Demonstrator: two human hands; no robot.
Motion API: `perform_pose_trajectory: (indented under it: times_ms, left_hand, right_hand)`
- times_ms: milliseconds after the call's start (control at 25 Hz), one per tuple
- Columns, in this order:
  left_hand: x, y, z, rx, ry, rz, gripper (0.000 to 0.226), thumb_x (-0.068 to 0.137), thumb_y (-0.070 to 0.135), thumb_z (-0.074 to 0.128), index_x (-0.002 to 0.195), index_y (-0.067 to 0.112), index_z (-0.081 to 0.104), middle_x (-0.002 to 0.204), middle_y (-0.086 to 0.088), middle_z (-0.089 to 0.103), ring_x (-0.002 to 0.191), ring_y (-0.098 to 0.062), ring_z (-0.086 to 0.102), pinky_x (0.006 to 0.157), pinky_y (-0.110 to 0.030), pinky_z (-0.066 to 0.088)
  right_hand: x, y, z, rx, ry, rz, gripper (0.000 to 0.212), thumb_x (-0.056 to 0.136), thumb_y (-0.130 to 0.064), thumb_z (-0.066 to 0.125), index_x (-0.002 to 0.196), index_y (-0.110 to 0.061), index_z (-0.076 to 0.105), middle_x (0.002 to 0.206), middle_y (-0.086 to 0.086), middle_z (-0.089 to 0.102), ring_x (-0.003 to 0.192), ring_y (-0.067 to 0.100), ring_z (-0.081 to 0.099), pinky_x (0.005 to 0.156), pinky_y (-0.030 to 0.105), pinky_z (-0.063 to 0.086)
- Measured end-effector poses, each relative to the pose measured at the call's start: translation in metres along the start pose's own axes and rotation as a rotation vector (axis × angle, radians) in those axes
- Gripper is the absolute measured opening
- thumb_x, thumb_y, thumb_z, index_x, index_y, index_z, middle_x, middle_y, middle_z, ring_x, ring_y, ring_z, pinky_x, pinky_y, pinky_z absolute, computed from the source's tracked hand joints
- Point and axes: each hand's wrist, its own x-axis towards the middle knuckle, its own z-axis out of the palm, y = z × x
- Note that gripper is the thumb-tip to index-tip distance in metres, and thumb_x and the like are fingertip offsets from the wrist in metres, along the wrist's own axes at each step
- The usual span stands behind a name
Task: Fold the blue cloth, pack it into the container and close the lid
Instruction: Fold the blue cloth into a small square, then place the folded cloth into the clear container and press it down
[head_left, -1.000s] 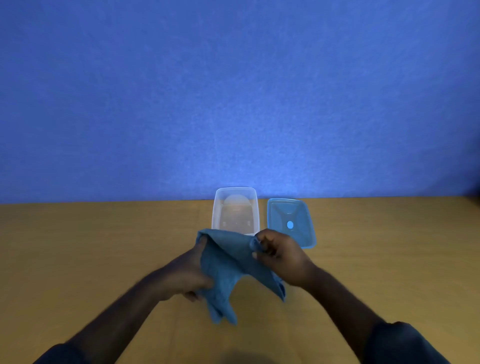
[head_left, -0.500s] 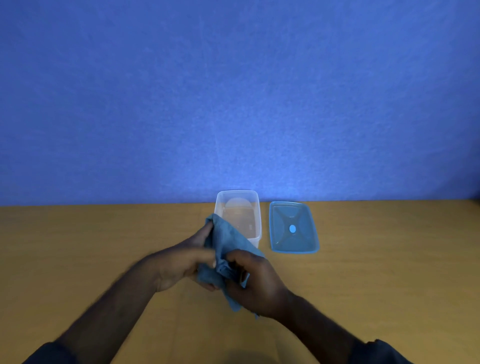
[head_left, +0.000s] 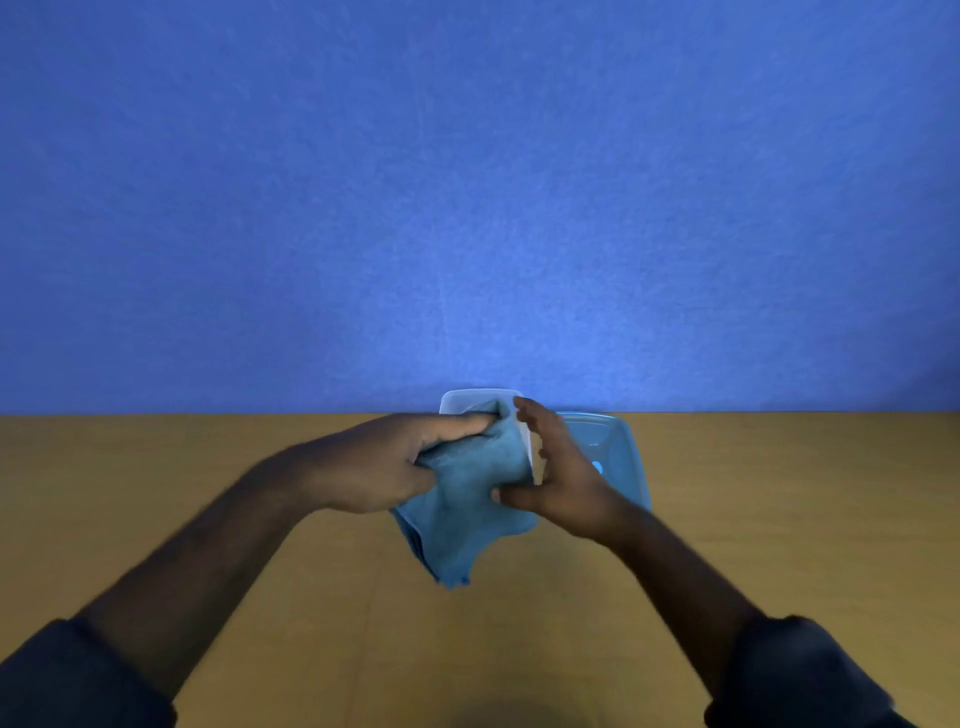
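Both hands now higher, over container (head_left: 480, 399): left hand (head_left: 384, 462) fingers clenched on blue cloth (head_left: 462, 499), right hand (head_left: 561, 473) fingers splayed w/ thumb on it

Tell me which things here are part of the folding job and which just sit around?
Part of the job:
blue cloth
clear container
blue lid
left hand
right hand

Just there:
wooden table
blue wall

a wooden table (head_left: 208, 519) is spreading across the lower part of the view, plain and tan. a blue wall (head_left: 467, 182) is rising straight behind its far edge.
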Motion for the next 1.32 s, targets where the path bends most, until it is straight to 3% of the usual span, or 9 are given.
perform_pose_trajectory:
  times_ms: [160, 240, 320, 440, 600, 960, 1120, 1240, 1320]
  left_hand:
    - [0.019, 0.007, -0.01, 0.105, 0.174, 0.157, 0.075, 0.085, 0.0, 0.052, 0.138, 0.053, 0.048, 0.128, 0.033, 0.058, 0.108, 0.012, 0.058, 0.088, -0.015, 0.047]
    - [0.028, 0.0, -0.014, -0.046, 0.409, 0.185, 0.061, 0.081, 0.013, 0.065, 0.127, 0.051, 0.05, 0.119, 0.024, 0.063, 0.079, 0.002, 0.061, 0.074, -0.021, 0.049]
    - [0.032, -0.016, -0.01, -0.398, 0.554, 0.189, 0.066, 0.073, 0.026, 0.078, 0.128, 0.047, 0.047, 0.122, 0.013, 0.065, 0.088, -0.006, 0.065, 0.076, -0.026, 0.053]
    - [0.035, -0.044, 0.029, -0.763, 0.453, 0.133, 0.084, 0.068, 0.026, 0.083, 0.141, 0.036, 0.043, 0.13, 0.012, 0.065, 0.11, -0.006, 0.067, 0.08, -0.024, 0.057]
    - [0.053, -0.071, 0.075, -1.03, 0.468, -0.056, 0.049, 0.076, 0.019, 0.081, 0.122, 0.012, 0.064, 0.117, -0.008, 0.076, 0.102, -0.026, 0.074, 0.066, -0.028, 0.059]
    - [0.076, -0.105, 0.072, -1.508, 0.136, -0.199, 0.047, 0.095, 0.035, 0.066, 0.136, 0.014, 0.063, 0.143, -0.013, 0.062, 0.134, -0.031, 0.057, 0.104, -0.042, 0.051]
    - [0.101, -0.114, 0.063, -1.245, 0.423, -0.313, 0.039, 0.087, 0.022, 0.076, 0.125, 0.012, 0.069, 0.129, -0.017, 0.07, 0.113, -0.033, 0.07, 0.09, -0.044, 0.06]
    - [0.122, -0.118, 0.05, -0.714, 0.669, -0.473, 0.067, 0.083, 0.015, 0.078, 0.141, 0.019, 0.047, 0.11, 0.003, 0.069, 0.095, -0.018, 0.069, 0.076, -0.036, 0.057]
    - [0.131, -0.121, 0.049, -0.432, 0.666, -0.417, 0.084, 0.083, 0.015, 0.074, 0.153, 0.028, 0.029, 0.104, 0.015, 0.061, 0.096, -0.017, 0.066, 0.073, -0.032, 0.053]
  right_hand:
    - [0.009, 0.006, -0.01, 0.17, -0.108, 0.099, 0.026, 0.081, -0.008, 0.074, 0.101, -0.026, 0.072, 0.097, -0.005, 0.077, 0.092, 0.009, 0.072, 0.079, 0.033, 0.058]
    - [0.009, 0.009, -0.01, 0.292, 0.005, 0.104, 0.021, 0.085, -0.006, 0.071, 0.105, -0.014, 0.071, 0.102, 0.003, 0.078, 0.098, 0.017, 0.072, 0.083, 0.035, 0.059]
    - [0.01, 0.009, -0.011, 0.409, 0.066, 0.107, 0.023, 0.087, -0.004, 0.069, 0.109, -0.008, 0.069, 0.107, 0.009, 0.076, 0.103, 0.023, 0.071, 0.087, 0.038, 0.059]
    - [0.015, 0.008, -0.015, 0.538, 0.08, 0.147, 0.026, 0.085, -0.003, 0.069, 0.111, -0.007, 0.068, 0.11, 0.011, 0.075, 0.104, 0.026, 0.071, 0.081, 0.033, 0.059]
    - [0.023, 0.01, -0.015, 0.57, -0.011, 0.238, 0.034, 0.085, -0.001, 0.069, 0.119, -0.006, 0.064, 0.116, 0.013, 0.073, 0.107, 0.03, 0.07, 0.082, 0.037, 0.059]
    - [0.059, 0.032, -0.013, 0.809, -0.152, 0.331, 0.048, 0.08, -0.002, 0.073, 0.124, -0.014, 0.06, 0.123, 0.016, 0.068, 0.113, 0.036, 0.065, 0.088, 0.044, 0.056]
    - [0.08, 0.052, -0.003, 0.568, 0.064, 0.362, 0.049, 0.077, -0.006, 0.077, 0.122, -0.015, 0.061, 0.114, 0.011, 0.072, 0.107, 0.032, 0.068, 0.083, 0.037, 0.059]
    - [0.095, 0.065, 0.009, 0.195, 0.283, 0.407, 0.055, 0.073, -0.007, 0.076, 0.123, -0.021, 0.056, 0.101, -0.006, 0.069, 0.092, 0.017, 0.068, 0.062, 0.012, 0.053]
    - [0.101, 0.068, 0.017, 0.075, 0.272, 0.396, 0.063, 0.072, -0.007, 0.069, 0.129, -0.023, 0.048, 0.109, -0.005, 0.064, 0.097, 0.017, 0.064, 0.072, 0.023, 0.056]
